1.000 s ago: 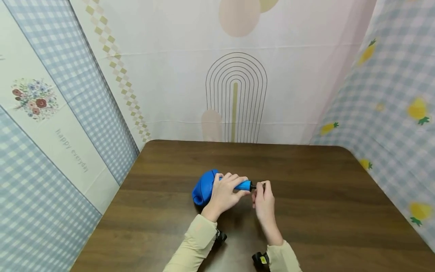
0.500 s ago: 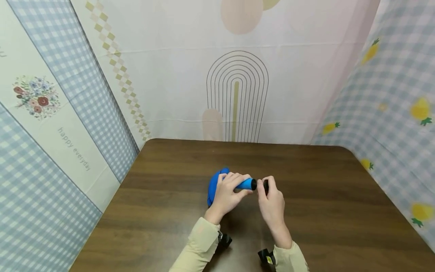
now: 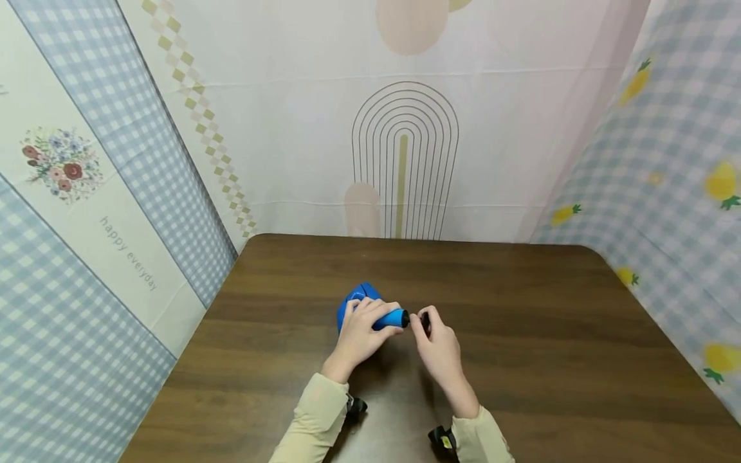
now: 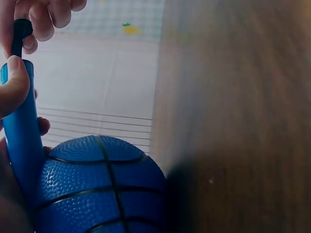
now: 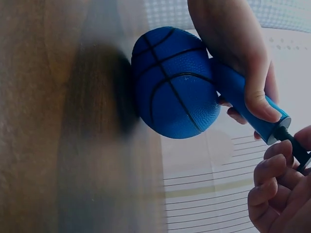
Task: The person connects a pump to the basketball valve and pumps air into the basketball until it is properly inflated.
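A blue toy basketball with black seam lines sits at the far end of a blue hand pump. My left hand grips the pump's barrel, its thumb along the side toward the handle end. In the right wrist view the ball looks egg-shaped, and the pump leans against it at a slant. My right hand pinches the black pump handle, with a short stretch of dark rod between handle and barrel. Where pump and ball join is hidden.
Under the hands is a brown wooden table with rounded far corners. A white patterned cloth hangs behind it, and checked cloths hang at both sides. Each wrist carries a small black camera.
Both hands, with the pump and ball, shift right and then back left. The gap between handle and barrel narrows, then shows a little rod again. The ball turns slightly.
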`<state>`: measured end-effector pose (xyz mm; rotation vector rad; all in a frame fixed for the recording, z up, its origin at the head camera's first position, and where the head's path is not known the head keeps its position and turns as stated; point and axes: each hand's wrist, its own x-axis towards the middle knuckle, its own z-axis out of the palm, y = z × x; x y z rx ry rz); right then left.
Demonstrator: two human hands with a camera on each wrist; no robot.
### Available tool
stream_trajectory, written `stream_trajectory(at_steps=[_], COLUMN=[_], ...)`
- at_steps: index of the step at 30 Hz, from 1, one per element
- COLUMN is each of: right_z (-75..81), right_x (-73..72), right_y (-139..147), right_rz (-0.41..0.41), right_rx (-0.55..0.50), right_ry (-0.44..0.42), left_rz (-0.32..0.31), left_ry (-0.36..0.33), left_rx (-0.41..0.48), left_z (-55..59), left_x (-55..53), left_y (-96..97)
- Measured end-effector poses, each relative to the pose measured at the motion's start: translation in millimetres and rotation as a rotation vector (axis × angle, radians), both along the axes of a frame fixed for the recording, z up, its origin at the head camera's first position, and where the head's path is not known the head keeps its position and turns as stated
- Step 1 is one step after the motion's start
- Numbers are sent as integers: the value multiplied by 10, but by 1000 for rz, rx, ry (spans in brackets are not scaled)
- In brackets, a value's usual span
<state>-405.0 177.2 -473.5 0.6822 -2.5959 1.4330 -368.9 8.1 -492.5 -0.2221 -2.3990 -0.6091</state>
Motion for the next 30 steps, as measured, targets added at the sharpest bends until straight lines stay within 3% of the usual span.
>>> stream_trajectory(at_steps=[7, 15, 19, 21, 24, 27, 30], right_z=[-79, -9, 54, 80, 65, -6, -43], right_x=[55, 152, 170, 173, 162, 163, 174], right_y=[-40, 20, 61, 62, 22, -27, -35], right_rz=[-25, -91, -148, -173, -192, -158, -125], right_rx=[31, -75, -124, -135, -47, 98, 164], right_ry=[18, 268, 319, 294, 202, 77, 45], left_rz=[-17, -165, -166, -153, -151, -163, -164], left_ry=[-103, -232, -277, -280, -267, -246, -224], left_rx=[27, 201, 250, 256, 229, 128, 46], left_z=[-85, -59, -53, -60, -59, -51, -29], left_x=[48, 46, 46, 40, 31, 33, 49], left_y=[-73, -16, -33, -46, -35, 7, 30])
